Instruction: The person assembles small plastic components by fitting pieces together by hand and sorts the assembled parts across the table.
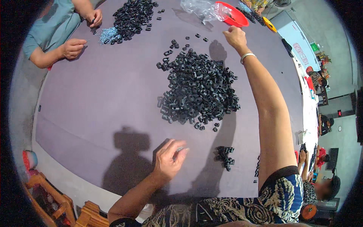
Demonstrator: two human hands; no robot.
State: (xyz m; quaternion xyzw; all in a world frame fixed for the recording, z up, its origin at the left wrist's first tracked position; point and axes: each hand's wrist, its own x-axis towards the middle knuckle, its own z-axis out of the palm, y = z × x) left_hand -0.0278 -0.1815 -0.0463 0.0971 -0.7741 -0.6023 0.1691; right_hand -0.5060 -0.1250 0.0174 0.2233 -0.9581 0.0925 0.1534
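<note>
My left hand [169,158] hovers over the near part of the table, fingers loosely curved with the thumb apart. I make out nothing held in it. Stretched far forward, my right hand [235,38] has its fingers drawn together just below the red bowl [242,22]. Whatever they may hold is hidden. Between my hands lies a large heap of small black plastic fittings [200,89], hollow and short. A smaller cluster of black fittings [225,157] sits to the right of my left hand.
Beside the red bowl lies a clear plastic bag [206,10]. At the far left, a co-worker's hands [73,49] are near silvery-blue small parts [109,36] and another black heap [132,19]. A yellow bowl [269,24] is far right; a wooden chair [51,200] stands near left.
</note>
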